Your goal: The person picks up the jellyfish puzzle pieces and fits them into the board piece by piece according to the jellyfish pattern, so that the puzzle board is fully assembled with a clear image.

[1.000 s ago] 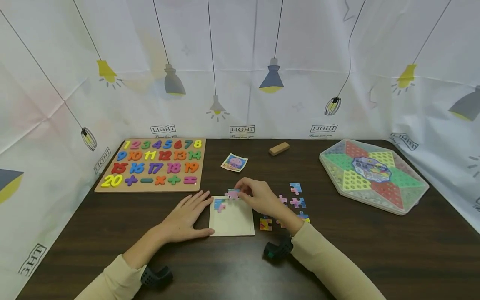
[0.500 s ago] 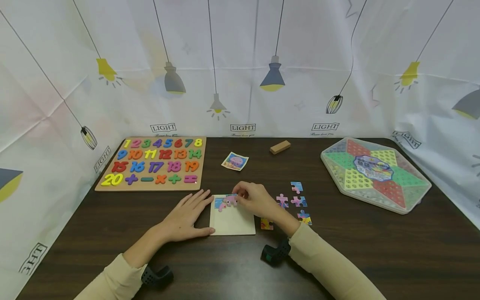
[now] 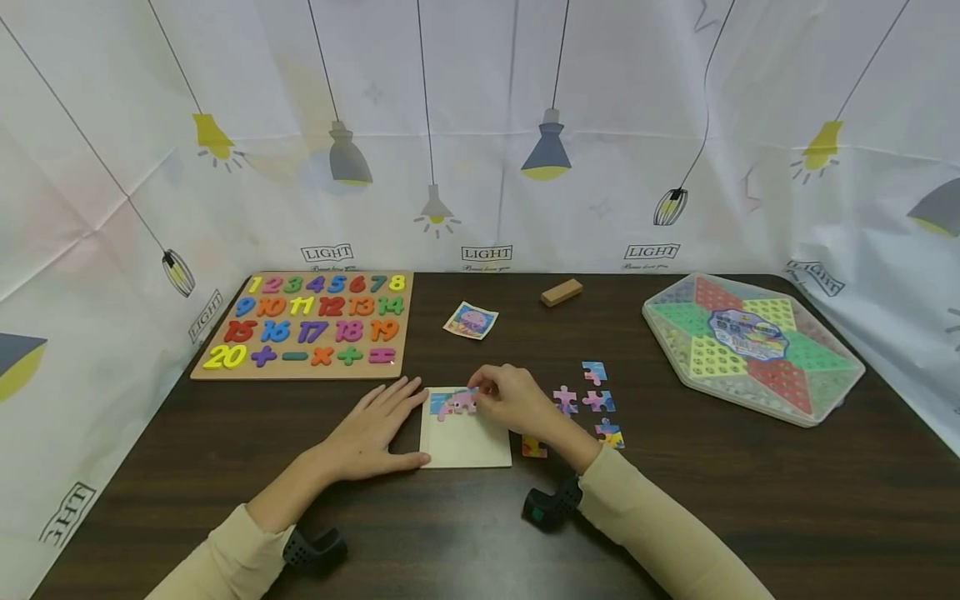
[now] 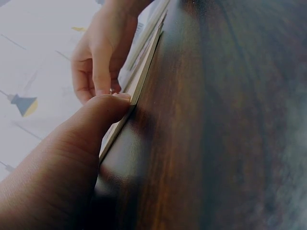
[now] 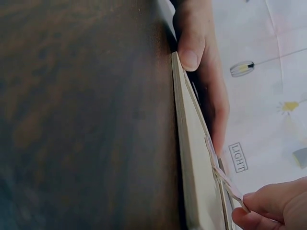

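A pale wooden puzzle board (image 3: pixel 465 446) lies flat on the dark table. My left hand (image 3: pixel 360 437) rests along its left side with fingers stretched out, the thumb touching the board's near left corner. In the board's far left corner sits a blue and pink jigsaw piece (image 3: pixel 437 405). Beside it, a pink jigsaw piece (image 3: pixel 463 402) is pinched between the thumb and fingers of my right hand (image 3: pixel 517 406). The right wrist view shows this pinched piece (image 5: pixel 234 190) tilted, its held end raised above the board. My right hand hides part of it in the head view.
Several loose jigsaw pieces (image 3: pixel 597 401) lie right of the board, some partly behind my right forearm. Beyond are a small picture card (image 3: pixel 471 320) and a wooden block (image 3: pixel 561 292). A number board (image 3: pixel 303 342) stands left; a hexagonal game box (image 3: pixel 750 346) right.
My right hand has brought the pink piece left and down from the board's far edge, against the corner piece. The left hand stays in place.
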`<state>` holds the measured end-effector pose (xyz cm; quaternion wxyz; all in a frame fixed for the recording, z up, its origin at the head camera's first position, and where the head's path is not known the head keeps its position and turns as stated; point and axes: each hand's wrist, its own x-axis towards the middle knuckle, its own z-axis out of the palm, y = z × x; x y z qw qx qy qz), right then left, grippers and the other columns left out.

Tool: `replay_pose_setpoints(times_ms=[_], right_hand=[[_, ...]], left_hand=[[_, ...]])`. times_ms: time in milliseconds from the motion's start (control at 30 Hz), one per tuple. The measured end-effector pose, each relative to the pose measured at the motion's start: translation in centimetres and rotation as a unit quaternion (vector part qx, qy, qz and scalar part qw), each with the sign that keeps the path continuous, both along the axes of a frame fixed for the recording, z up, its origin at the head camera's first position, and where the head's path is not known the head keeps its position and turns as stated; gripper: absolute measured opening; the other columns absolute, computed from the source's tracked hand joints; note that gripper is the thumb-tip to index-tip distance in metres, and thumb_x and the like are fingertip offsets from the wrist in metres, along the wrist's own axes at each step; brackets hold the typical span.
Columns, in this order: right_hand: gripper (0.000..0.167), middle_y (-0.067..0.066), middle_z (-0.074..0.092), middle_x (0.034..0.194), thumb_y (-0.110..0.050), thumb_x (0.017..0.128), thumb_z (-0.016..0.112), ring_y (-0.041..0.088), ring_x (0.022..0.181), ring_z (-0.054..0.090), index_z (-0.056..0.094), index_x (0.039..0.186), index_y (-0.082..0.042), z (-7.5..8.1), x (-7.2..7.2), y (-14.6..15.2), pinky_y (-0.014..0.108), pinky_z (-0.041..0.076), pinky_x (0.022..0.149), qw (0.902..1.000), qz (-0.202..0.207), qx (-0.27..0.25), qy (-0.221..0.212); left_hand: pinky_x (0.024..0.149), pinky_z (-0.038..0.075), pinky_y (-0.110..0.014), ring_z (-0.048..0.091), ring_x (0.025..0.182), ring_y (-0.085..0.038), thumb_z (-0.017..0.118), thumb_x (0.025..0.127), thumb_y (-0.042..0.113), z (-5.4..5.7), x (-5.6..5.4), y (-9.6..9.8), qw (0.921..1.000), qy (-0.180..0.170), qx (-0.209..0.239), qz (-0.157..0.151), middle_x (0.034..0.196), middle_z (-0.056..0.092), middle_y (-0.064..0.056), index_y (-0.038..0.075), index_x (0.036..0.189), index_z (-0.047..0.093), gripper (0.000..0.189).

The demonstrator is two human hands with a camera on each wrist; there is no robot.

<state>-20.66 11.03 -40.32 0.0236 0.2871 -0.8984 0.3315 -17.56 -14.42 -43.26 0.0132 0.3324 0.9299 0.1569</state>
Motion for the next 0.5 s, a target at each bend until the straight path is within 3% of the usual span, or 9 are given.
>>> replay_pose_setpoints(times_ms=[500], right_hand=[[0.010,-0.002,0.062,0.079,-0.011,0.083,0.065,0.011,0.071,0.049,0.068,0.092,-0.007,-0.01,0.03,-0.14,0.024,0.041,0.063,0.9991,-0.008,0.038,0.015]], left_hand=[[0.108,0.010,-0.047,0.009,0.139,-0.022,0.042,0.080,0.072,-0.06,-0.03,-0.04,1.0000,0.003,0.001,0.001,0.152,0.017,-0.005,0.014,0.147,0.023,0.091]])
